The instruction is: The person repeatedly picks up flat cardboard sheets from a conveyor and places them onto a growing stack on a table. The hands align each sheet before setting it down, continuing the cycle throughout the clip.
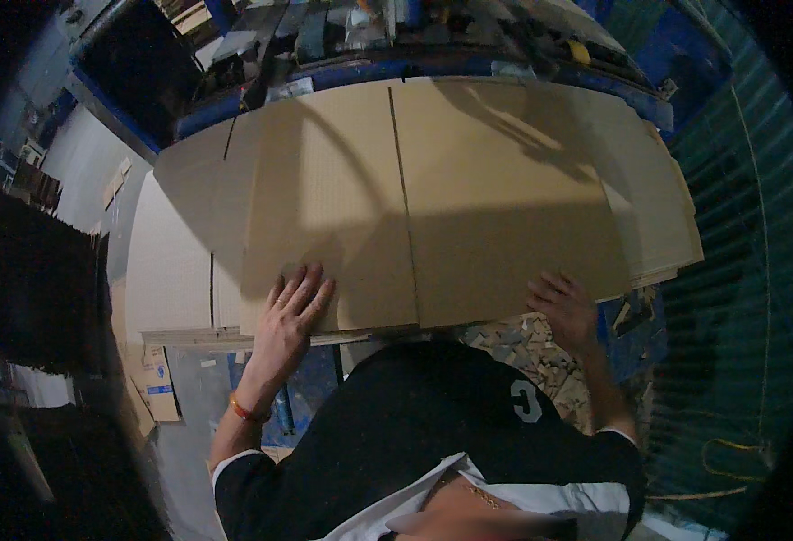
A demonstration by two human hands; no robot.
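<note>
We are squaring the cardboard sheet [433, 198] on its stack: left hand [290, 320] pressed flat and open, right hand [566, 311] curled over the near edge; next, an even push

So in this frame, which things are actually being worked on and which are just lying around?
In hand:
- large flat cardboard sheet, top of a stack
- left hand, flat on its near edge
- right hand, fingers at the near edge

Lying about:
- cardboard offcuts below the near edge
- small printed carton at lower left
- cluttered blue bench behind
- green corrugated wall at right
</note>
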